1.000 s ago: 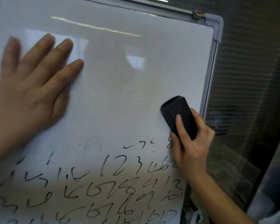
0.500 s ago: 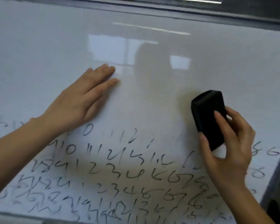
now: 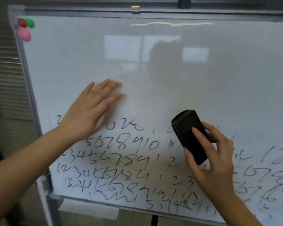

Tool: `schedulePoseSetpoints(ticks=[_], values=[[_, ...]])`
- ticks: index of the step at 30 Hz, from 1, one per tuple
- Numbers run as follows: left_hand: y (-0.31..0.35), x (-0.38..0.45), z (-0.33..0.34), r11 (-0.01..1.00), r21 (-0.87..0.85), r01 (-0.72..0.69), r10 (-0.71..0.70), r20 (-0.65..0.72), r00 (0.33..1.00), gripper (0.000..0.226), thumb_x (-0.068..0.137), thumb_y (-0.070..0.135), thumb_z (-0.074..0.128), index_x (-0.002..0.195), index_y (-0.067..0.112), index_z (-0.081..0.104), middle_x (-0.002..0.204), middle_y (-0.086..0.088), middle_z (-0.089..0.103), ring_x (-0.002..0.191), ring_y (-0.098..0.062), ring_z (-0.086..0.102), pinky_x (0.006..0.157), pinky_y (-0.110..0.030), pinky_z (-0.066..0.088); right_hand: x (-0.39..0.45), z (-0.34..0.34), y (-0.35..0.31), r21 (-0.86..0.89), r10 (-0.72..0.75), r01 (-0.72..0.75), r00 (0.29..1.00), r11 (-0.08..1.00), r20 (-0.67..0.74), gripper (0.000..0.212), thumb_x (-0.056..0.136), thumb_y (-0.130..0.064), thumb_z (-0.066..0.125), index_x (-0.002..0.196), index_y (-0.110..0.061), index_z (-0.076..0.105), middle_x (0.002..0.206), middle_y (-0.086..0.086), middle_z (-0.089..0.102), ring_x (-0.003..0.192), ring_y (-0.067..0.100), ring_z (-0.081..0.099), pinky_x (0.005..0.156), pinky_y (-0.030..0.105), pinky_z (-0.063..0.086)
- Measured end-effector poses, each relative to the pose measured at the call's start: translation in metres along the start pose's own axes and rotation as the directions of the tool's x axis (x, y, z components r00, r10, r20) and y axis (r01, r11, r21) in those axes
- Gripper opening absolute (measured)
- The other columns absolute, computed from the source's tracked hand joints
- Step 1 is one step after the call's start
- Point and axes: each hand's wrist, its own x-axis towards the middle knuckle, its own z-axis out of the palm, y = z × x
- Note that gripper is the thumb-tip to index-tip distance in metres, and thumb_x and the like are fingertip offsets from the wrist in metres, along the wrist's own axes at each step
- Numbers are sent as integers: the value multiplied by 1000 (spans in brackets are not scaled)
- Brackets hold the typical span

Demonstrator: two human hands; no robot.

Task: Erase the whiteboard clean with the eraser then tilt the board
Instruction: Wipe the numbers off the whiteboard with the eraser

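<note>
A framed whiteboard [image 3: 153, 62] fills the view. Its upper half is wiped white; rows of black handwritten numbers [image 3: 121, 160] cover the lower half. My right hand [image 3: 212, 160] grips a black eraser [image 3: 189, 136] and presses it flat on the board at the top edge of the writing, right of centre. My left hand [image 3: 91, 110] lies flat on the board with fingers spread, left of the eraser, just above the top row of numbers.
Red, green and pink magnets [image 3: 24, 29] stick in the board's top left corner. A grey frame [image 3: 29, 95] runs down the left edge, with window blinds [image 3: 5, 70] behind it. A tray ledge [image 3: 88, 207] hangs under the bottom edge.
The eraser and my right hand have swept left along the top of the writing, away from the board's right edge. The view has swung left, so the left frame and magnets show now.
</note>
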Motion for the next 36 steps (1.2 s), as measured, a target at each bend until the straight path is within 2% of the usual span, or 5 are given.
schedulePoseSetpoints(ticks=[4,18,25,29,36], values=[[-19,-24,-3,998,34,60,-60,8,998,48,96,13,36,143,5,41,152,-19,35,142,-38,31,115,-56,23,2,25,-20,30,-43,42,998,999,44,44,87,-24,58,130,-14,49,130,19,49,103,29,46,89,31,39],[-47,-90,-3,959,103,263,-260,-38,965,44,94,10,42,138,5,47,151,-17,39,143,-35,30,115,-58,22,-2,93,-47,112,-133,113,971,987,196,44,86,-24,58,129,-16,49,127,20,53,103,38,52,101,21,25],[-99,-94,-7,961,134,240,-229,-95,969,50,89,0,44,139,3,48,151,-19,38,142,-38,31,114,-59,23,13,140,-92,75,-297,288,936,955,189,42,87,-17,60,128,-15,50,126,23,56,105,37,51,98,39,38],[-137,-82,-7,980,138,146,-130,-119,984,48,91,4,42,138,2,51,149,-21,39,140,-40,33,114,-57,24,35,169,-126,-7,-350,354,927,935,136,35,83,-9,65,118,-8,67,121,26,59,107,36,47,87,50,49],[-181,-67,4,995,97,-20,39,-201,979,46,94,3,47,140,4,49,148,-24,40,139,-43,34,112,-63,24,65,230,-176,-191,-275,275,961,942,27,40,81,3,69,119,-6,66,124,30,55,113,38,39,88,53,47]])
